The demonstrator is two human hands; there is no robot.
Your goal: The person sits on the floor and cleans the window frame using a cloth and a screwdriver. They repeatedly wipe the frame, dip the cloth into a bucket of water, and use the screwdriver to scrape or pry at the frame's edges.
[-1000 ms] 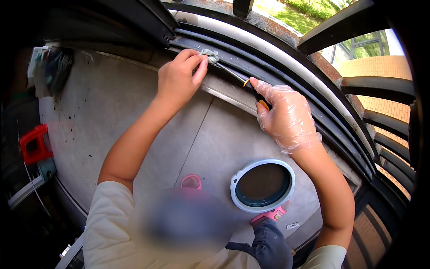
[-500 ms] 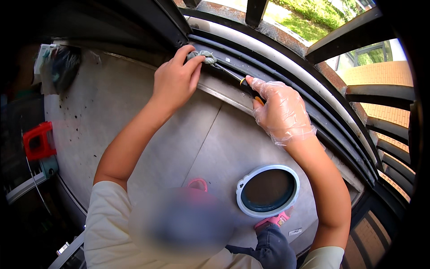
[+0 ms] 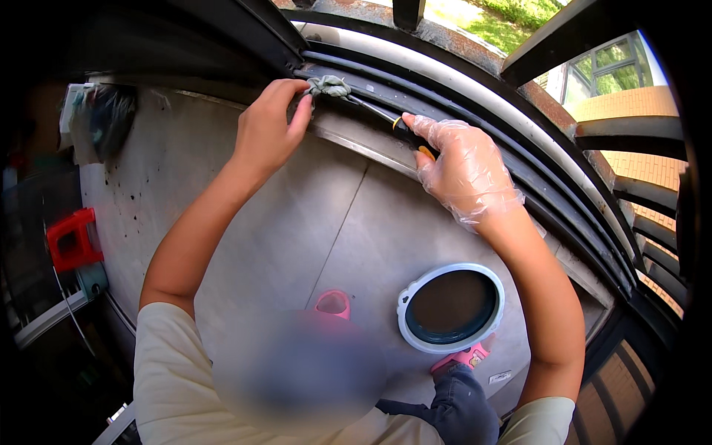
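My bare left hand is at the inner end of the dark window track, thumb and forefinger closed on a crumpled grey-green rag. Inside a clear plastic glove, my right hand grips a screwdriver with a black and yellow handle. Its metal shaft slants up and left, and its tip goes into the rag, where the end is hidden. Both the rag and the shaft lie along the track.
A light blue basin of murky water stands on the grey tiled floor beside my pink slipper. At left are a red plastic object and a dark plastic bag. Rusty metal bars rise beyond the track.
My left hand has shifted slightly left and its fingers sit lower at the rag's edge. The rag and screwdriver have moved slightly left in view, which has itself shifted a little.
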